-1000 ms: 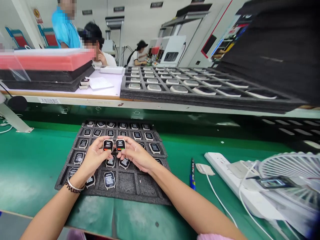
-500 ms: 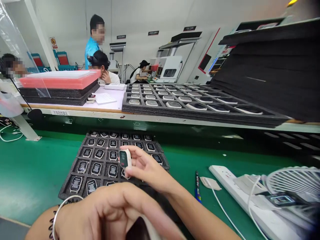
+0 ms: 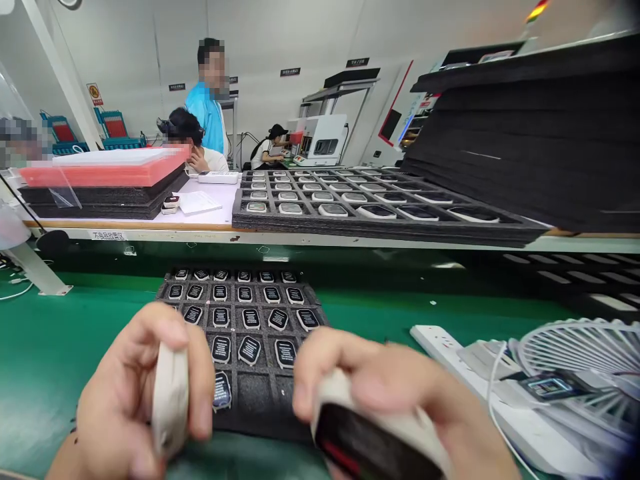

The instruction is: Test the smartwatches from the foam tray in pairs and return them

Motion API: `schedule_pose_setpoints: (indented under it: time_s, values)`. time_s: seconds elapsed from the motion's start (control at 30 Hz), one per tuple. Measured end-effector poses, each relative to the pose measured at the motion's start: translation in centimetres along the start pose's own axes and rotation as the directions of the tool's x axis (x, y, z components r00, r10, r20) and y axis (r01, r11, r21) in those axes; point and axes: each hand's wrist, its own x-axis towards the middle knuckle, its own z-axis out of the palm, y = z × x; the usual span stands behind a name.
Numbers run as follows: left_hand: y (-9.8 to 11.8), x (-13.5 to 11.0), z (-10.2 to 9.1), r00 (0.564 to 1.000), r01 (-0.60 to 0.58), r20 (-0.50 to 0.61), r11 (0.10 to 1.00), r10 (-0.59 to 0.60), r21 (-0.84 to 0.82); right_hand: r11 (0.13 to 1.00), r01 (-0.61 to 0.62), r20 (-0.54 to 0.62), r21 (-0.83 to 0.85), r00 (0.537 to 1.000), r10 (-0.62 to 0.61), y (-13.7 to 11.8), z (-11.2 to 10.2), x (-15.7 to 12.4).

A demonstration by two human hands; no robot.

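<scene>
My left hand (image 3: pixel 117 400), low on the left, pinches a smartwatch case (image 3: pixel 169 403) between thumb and fingers. The cream case is edge-on to me, so its screen is hidden. Opposite it, my right hand (image 3: pixel 405 387) grips another smartwatch case (image 3: pixel 373 443), also cream, its dark screen tilted toward me with a reddish mark low on it. Neither case shows a strap. Beyond both hands, a black foam tray (image 3: pixel 253 395) lies on the green bench, with strapless watches showing white text in its pockets. Some near pockets hold no watch; others are covered by my hands.
A raised shelf holds a wider foam tray (image 3: pixel 280 217) of watches, pink foam (image 3: pixel 100 175) and stacked black foam (image 3: pixel 480 147). At the right are a power strip (image 3: pixel 435 343), a cable and a white fan (image 3: pixel 575 353). Other people are at the back.
My right hand has come back from over the tray toward me, still holding its watch. My left hand has moved left and turned its watch upright. The view has shifted slightly.
</scene>
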Motion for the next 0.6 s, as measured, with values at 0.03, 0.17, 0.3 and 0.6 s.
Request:
schedule_pose_setpoints:
  time_s: [0.03, 0.17, 0.3, 0.6]
  values:
    - [-0.2, 0.7, -0.2, 1.000, 0.001, -0.016, 0.999, -0.001, 0.036, 0.998, -0.021, -0.014, 0.062, 1.000, 0.022, 0.7, -0.5, 0.8]
    - [-1.6, 4.0, -1.9, 0.939, 0.112, -0.343, 0.954, -0.011, 0.278, 0.977, -0.087, -0.188, 0.195, 0.974, 0.124, 3.1, -2.7, 4.5]
    - [-3.6, 6.1, -3.8, 0.878, 0.184, -0.479, 0.936, -0.019, 0.301, 0.930, -0.160, -0.200, 0.332, 0.951, 0.235, 5.6, -4.6, 7.0]
    - [-5.5, 6.8, -5.4, 0.868, 0.261, -0.481, 0.939, -0.127, 0.223, 0.925, -0.199, -0.238, 0.324, 0.929, 0.283, 8.4, -6.3, 7.9]
